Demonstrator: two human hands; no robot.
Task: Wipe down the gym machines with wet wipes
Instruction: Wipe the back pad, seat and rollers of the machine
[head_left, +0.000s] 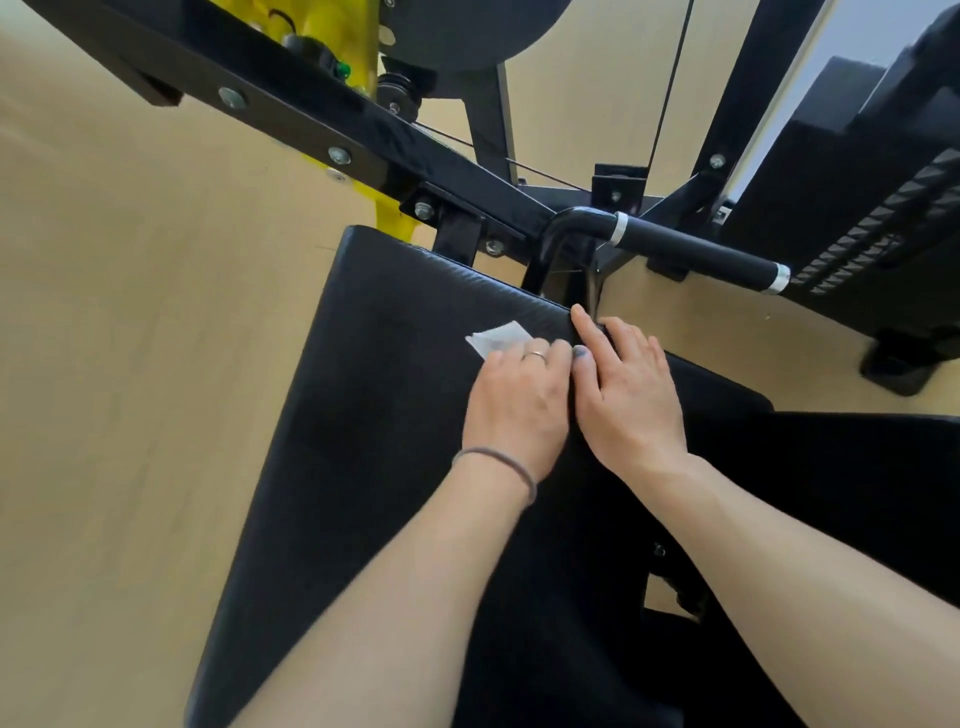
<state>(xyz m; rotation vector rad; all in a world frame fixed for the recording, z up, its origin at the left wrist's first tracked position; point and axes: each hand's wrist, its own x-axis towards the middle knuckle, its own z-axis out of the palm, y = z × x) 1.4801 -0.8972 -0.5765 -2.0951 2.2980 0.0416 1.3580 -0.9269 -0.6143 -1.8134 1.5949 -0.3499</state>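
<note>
Head view: left hand (511, 402) pressing a white wet wipe (496, 339) onto the black seat pad (374, 374), fingers lying flat over it, grip not clamped. Right hand (626, 392) resting just beside, fingers straight and apart, reaching the pad's far edge. Lying beyond, far right, a black foam-covered handle (696, 252) on the machine frame (311, 130).

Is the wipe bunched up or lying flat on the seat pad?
Flat, as far as it shows: the wipe lies on the pad under the left hand; the rest is hidden.
</note>
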